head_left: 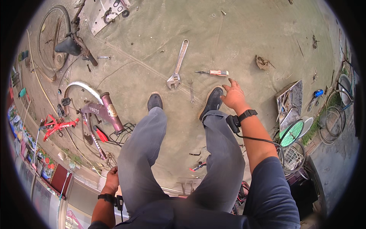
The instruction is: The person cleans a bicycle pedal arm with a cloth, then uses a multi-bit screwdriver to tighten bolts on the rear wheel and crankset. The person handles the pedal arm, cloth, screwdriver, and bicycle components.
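Red and white, the screwdriver (218,73) lies on the ground (244,34) just beyond the right hand (233,96), which is empty, fingers spread. The left hand (111,179) is by the left leg (142,152); its grip cannot be told.

Striped-handled screwdriver (215,72) flat, tip leftward
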`<state>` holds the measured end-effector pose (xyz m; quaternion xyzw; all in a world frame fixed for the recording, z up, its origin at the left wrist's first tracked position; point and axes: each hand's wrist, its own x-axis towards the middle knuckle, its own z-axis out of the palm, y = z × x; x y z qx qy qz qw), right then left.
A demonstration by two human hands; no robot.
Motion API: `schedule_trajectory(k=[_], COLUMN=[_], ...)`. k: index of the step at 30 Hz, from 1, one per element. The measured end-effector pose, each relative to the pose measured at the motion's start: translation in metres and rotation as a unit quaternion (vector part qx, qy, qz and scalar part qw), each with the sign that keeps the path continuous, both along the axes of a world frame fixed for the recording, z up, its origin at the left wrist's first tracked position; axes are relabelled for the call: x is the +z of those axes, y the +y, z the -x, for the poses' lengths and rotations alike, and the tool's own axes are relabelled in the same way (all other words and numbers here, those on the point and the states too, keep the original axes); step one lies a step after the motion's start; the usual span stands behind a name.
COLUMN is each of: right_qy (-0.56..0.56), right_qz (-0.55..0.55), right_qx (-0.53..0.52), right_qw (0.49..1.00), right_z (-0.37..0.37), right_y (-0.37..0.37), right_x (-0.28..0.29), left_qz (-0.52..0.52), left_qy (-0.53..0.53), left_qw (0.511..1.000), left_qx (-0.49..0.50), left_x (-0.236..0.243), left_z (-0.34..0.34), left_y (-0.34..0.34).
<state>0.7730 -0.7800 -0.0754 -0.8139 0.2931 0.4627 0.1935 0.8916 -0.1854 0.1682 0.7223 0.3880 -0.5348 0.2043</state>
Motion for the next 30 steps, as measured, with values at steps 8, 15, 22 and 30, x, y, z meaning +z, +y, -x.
schedule_trajectory(k=[8, 15, 22, 30], right_qy=[0.063, -0.01, -0.241, -0.238], right_qz=[0.021, -0.008, -0.159, -0.232], right_qx=[0.116, 0.106, 0.008, -0.133], right_qw=[0.991, 0.994, 0.958, 0.934], right_z=[-0.018, -0.016, -0.068, -0.148], right_y=[0.0, -0.004, 0.053, 0.117], right_x=[-0.111, -0.112, -0.066, -0.096], left_qz=[-0.022, -0.019, -0.01, -0.017], left_qy=[0.024, 0.028, 0.019, 0.015], left_qw=[0.997, 0.982, 0.959, 0.93], left_qx=[0.069, 0.185, 0.282, 0.367], left_x=[-0.019, -0.046, -0.038, -0.027], left_z=[0.005, 0.019, 0.038, 0.052], left_y=[-0.026, -0.005, 0.018, 0.035])
